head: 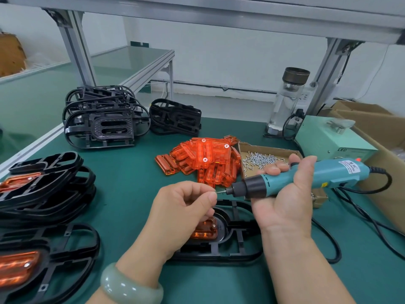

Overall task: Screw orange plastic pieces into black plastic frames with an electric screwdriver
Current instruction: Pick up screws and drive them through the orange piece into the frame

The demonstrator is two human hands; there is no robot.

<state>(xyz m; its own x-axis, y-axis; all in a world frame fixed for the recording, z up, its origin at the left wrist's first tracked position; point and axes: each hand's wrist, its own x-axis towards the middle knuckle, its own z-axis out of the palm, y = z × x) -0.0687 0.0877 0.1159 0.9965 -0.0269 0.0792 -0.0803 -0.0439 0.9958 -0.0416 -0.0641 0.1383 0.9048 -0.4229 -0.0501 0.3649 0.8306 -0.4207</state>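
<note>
We pinch a screw (216,191) in our left hand (184,207), our right hand (287,198) wraps its grip round the screwdriver (317,174), black frame (236,244) beneath.

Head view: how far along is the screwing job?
Done: the left stack of frames carries orange pieces. In hand: the right hand holds the screwdriver, the left hand pinches what looks like a screw at its bit, above a frame with an orange piece seated. Left: a pile of loose orange pieces, empty frames at the back, many screws.
</note>
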